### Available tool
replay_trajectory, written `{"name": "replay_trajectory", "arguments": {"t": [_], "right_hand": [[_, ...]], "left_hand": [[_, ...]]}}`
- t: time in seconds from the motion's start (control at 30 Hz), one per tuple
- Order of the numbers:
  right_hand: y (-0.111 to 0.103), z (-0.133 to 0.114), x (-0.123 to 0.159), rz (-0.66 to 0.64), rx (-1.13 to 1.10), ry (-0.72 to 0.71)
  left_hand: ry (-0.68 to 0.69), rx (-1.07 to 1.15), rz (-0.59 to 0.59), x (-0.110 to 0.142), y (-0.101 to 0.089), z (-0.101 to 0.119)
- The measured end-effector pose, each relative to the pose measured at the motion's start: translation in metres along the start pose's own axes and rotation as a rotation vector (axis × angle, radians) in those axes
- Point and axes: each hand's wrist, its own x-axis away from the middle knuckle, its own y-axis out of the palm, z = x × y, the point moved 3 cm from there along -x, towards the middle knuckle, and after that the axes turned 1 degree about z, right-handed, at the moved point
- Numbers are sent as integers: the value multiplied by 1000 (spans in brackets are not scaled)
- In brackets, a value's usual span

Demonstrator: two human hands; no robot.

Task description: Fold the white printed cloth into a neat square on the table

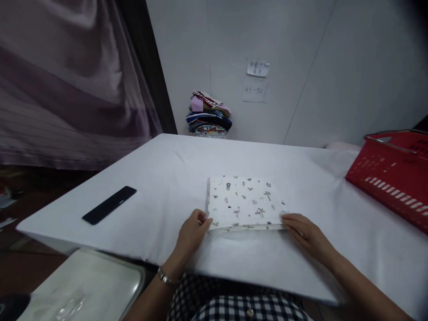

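Note:
A folded white cloth (245, 200) printed with small plants, palm trees and other figures lies flat on the white-covered table (160, 187). My left hand (195, 229) pinches its near left corner between thumb and fingers. At the near right corner, my right hand (302, 232) grips the edge, thumb and fingers pressed together. Several layers show along the cloth's near edge, between the two hands. What the cloth is when unfolded cannot be told.
To the left lies a black phone-like slab (109, 205). A red plastic basket (394, 174) with a metal handle stands at the right. Beyond the table's far edge rises a stack of folded fabrics (210, 115). Paper notes (254, 91) hang on the wall. A pale stool-like surface (83, 285) is at lower left.

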Motion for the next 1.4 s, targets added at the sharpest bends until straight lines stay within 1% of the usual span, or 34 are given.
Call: {"name": "replay_trajectory", "arguments": {"t": [0.07, 0.13, 0.2, 0.23, 0.27, 0.3, 0.33, 0.37, 0.43, 0.5, 0.6, 0.67, 0.73, 0.77, 0.8, 0.83, 0.87, 0.9, 0.93, 0.97, 1.07, 1.13, 1.17, 1.23, 1.3, 1.33, 1.4], "right_hand": [[-5, 2, 2, 46, -44, 14], [-9, 0, -9, 88, -78, 27], [-9, -2, -27, 129, -72, 68], [-8, -1, -38, 144, -55, 95], [-5, 0, -48, 143, -27, 122], [0, 2, -58, 118, 10, 140], [7, 5, -65, 65, 54, 151], [16, 8, -69, -22, 96, 164], [32, 16, -71, -185, 155, 202], [41, 21, -66, -280, 175, 241], [39, 19, -63, -344, 170, 273], [33, 11, -71, -378, 181, 285], [28, -1, -88, -358, 213, 269], [27, -7, -100, -327, 231, 244], [28, -12, -113, -280, 245, 207], [31, -15, -125, -244, 249, 173], [36, -16, -137, -218, 252, 140], [41, -12, -146, -193, 270, 127], [47, -6, -152, -190, 297, 145], [54, 3, -156, -206, 322, 195], [71, 28, -155, -262, 352, 292], [77, 37, -153, -251, 316, 296], [76, 39, -153, -225, 239, 311], [70, 44, -156, -151, -7, 389], [58, 53, -160, -65, -239, 494], [50, 60, -161, -27, -308, 547], [35, 75, -160, 21, -364, 649]], "left_hand": [[70, -208, 61, 0, -8, 17], [237, -363, 121, -2, -9, 38], [434, -450, 136, -6, -1, 55], [504, -480, 116, -9, 6, 59], [537, -510, 86, -13, 14, 59], [539, -537, 46, -17, 21, 57], [518, -556, 2, -20, 29, 52], [493, -567, -32, -22, 34, 45], [467, -577, -56, -24, 41, 33], [462, -577, -44, -22, 42, 24], [452, -561, -55, -18, 38, 21], [415, -544, -111, -19, 35, 28], [370, -538, -193, -26, 33, 42], [357, -539, -221, -31, 33, 52], [367, -546, -225, -38, 33, 62], [394, -550, -186, -46, 34, 72], [436, -550, -107, -53, 36, 80], [449, -555, -28, -61, 38, 84], [425, -564, 10, -69, 42, 83], [395, -567, 17, -75, 46, 79], [370, -574, 0, -86, 57, 60], [374, -589, 4, -87, 60, 50], [371, -599, 7, -87, 61, 48], [359, -620, 5, -87, 60, 47], [356, -638, 7, -86, 60, 50], [356, -646, 9, -86, 60, 51], [359, -661, 15, -87, 61, 52]]}}
